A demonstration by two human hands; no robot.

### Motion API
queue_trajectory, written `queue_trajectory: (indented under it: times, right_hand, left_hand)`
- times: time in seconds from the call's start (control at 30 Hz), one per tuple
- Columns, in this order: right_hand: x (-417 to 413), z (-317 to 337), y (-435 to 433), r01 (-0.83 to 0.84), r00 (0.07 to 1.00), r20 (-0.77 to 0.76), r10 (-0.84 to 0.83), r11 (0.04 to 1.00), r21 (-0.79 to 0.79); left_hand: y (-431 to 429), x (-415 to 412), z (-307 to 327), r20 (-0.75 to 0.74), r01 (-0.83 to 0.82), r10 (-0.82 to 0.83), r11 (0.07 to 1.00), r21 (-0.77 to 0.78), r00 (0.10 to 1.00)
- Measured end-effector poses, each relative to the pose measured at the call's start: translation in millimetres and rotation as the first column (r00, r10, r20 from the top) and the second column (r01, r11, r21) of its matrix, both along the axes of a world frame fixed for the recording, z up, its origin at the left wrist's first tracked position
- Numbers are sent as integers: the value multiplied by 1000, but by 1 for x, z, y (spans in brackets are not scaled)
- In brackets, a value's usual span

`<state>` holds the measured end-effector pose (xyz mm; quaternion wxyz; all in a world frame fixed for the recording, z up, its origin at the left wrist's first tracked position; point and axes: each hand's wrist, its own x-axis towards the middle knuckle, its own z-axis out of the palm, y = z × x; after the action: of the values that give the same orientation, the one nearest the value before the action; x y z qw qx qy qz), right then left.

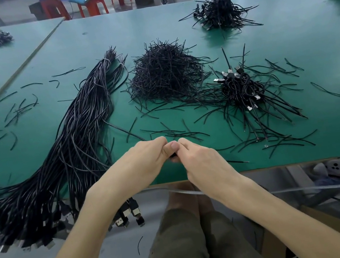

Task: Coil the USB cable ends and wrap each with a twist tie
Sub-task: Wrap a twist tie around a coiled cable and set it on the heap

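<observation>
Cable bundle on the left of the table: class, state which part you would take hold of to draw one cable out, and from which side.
Probably one plug hanging off the near edge of the table, approached from the front. On the cable bundle those ends dangle loose and separate, whereas the far end is bound by a pale tie.

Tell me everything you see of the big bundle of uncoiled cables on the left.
The cable bundle is a thick sheaf of long, thin, glossy black cords lying diagonally on the green table, far end toward the middle, near end at the left edge. A pale band ties it near the far tips. Its USB plugs, metal-tipped, hang over the near edge. Loose strands splay off its right side.
</observation>
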<state>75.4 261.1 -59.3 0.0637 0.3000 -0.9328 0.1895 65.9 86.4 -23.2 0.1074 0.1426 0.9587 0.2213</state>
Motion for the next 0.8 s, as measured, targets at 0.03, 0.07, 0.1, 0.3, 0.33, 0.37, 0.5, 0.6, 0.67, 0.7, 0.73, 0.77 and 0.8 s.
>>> queue_trajectory:
  times: [0.03,0.07,0.1,0.3,0.33,0.37,0.5,0.6,0.67,0.7,0.73,0.77,0.8]
  right_hand:
    - [-1,0,1,15,1000,0,-15,1000,-11]
    - [-1,-1,1,26,1000,3,-26,999,-25]
    - [-2,-1,2,35,999,6,-34,998,-42]
    - [-6,-4,3,79,995,-64,-82,996,-50]
    - [-6,-5,4,77,994,-75,-80,996,-40]
    - [-6,-5,4,76,994,-81,-79,996,-38]
    - [-7,-6,5,72,988,-135,-70,997,11]
    - [-9,-5,5,65,987,-150,-57,997,48]
    - [-10,-5,5,50,986,-160,-44,998,36]
    - [-11,-4,5,44,985,-167,-39,999,24]
    - [-13,-4,4,41,984,-176,-38,999,10]
    - [-14,-3,3,40,982,-186,-41,999,-7]
    - [-16,-3,1,40,977,-208,-45,999,-26]
  left_hand:
    - [1,0,0,-20,1,-2,999,-32,1000]
    - [2,0,-1,-35,4,-6,999,-47,999]
    - [2,0,-1,-43,7,-8,999,-44,999]
    - [1,-1,-8,-93,-22,25,999,34,995]
    - [1,-1,-9,-106,-23,27,999,38,994]
    - [1,-1,-10,-116,-26,31,999,41,993]
    - [2,-2,-11,-109,-40,50,995,93,993]
    - [0,-3,-10,-45,-14,20,992,127,999]
    - [-2,-6,-7,34,1,-6,988,155,999]
    - [-3,-7,-6,65,2,-13,986,169,998]
    - [-4,-8,-7,80,0,-15,983,183,997]
    - [-4,-9,-7,73,-3,-12,980,197,997]
    - [-4,-9,-8,46,-11,1,978,208,999]
